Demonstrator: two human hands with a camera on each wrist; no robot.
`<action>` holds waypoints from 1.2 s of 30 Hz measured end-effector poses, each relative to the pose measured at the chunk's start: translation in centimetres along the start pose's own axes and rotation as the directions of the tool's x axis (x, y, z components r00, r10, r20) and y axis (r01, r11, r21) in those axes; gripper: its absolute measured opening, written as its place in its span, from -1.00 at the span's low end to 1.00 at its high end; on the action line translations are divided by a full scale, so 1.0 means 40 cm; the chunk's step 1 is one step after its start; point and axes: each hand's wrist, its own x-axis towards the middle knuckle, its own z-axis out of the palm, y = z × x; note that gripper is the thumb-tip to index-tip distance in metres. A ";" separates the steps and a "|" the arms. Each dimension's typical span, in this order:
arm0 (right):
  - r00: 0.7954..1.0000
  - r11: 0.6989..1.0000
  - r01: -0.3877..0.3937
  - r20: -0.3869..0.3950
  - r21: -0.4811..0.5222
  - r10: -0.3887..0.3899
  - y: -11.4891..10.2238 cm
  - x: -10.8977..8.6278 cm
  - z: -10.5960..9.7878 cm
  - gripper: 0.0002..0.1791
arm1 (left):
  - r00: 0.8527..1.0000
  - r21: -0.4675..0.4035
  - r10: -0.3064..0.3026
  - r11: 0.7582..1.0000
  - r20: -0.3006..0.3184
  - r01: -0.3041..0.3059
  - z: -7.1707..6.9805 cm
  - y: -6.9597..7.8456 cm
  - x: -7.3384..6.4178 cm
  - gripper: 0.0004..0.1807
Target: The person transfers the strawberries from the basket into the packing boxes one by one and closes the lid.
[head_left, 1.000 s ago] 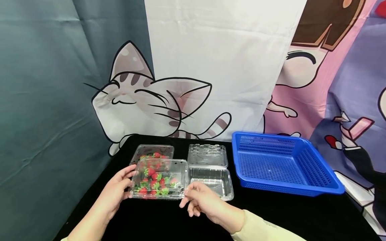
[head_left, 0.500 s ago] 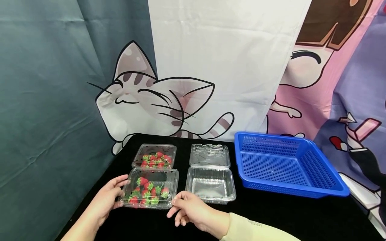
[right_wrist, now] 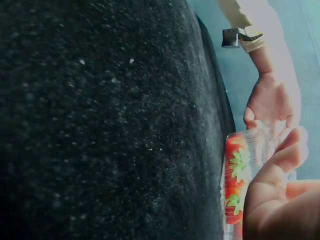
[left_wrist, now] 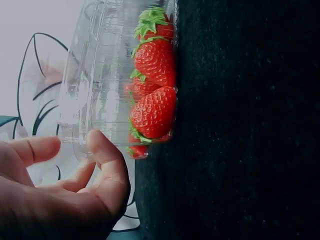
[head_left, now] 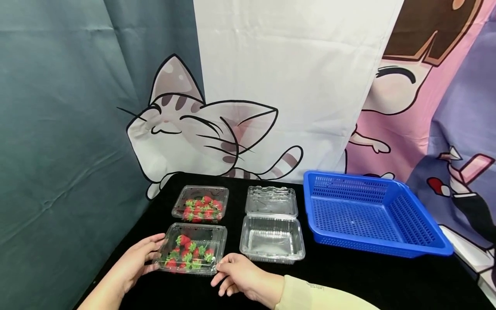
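Note:
In the head view, a clear plastic clamshell box with its lid closed holds several red strawberries with green leaves. My left hand grips its left side, curled fingers and thumb at the rim. At the front right corner my right hand pinches the box between thumb and index finger, its other fingers loosely curled. From the left wrist view, the berries lie at the bottom of the box, close over the black cloth. Part of the box is hidden behind the hand in the right wrist view.
Just behind is a second closed clamshell of strawberries. To the right stands an unfilled clear clamshell with its lid folded back. A blue perforated basket sits farther right on the black cloth. Printed curtains hang behind.
Both hands have brought the strawberry box left and toward me, lower down. It no longer overlaps the rear strawberry box or the open one. The head view has shifted slightly.

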 end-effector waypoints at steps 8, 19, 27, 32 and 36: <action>0.999 0.999 -0.040 -0.007 -0.017 0.039 -0.006 0.030 0.001 -0.90 | 0.999 0.068 0.025 0.997 0.029 -0.027 -0.016 0.009 0.017 -0.33; 0.998 0.998 -0.058 -0.005 -0.022 0.058 -0.005 0.051 0.018 -0.90 | 0.998 0.072 0.061 0.996 0.006 -0.061 -0.026 0.017 0.020 -0.35; 0.999 0.999 -0.033 0.016 -0.015 0.033 0.000 0.046 0.009 -0.83 | 0.998 0.115 0.046 0.992 0.037 -0.050 -0.013 0.028 0.026 -0.30; 0.995 0.999 -0.012 0.098 0.035 0.009 -0.003 0.014 -0.008 -0.64 | 0.997 0.175 0.046 0.983 0.056 -0.055 -0.013 0.040 0.024 -0.26; 0.997 0.999 0.026 0.071 0.047 -0.029 -0.007 -0.031 -0.032 -0.58 | 0.995 0.335 0.092 0.937 0.032 -0.097 -0.022 0.053 0.026 -0.21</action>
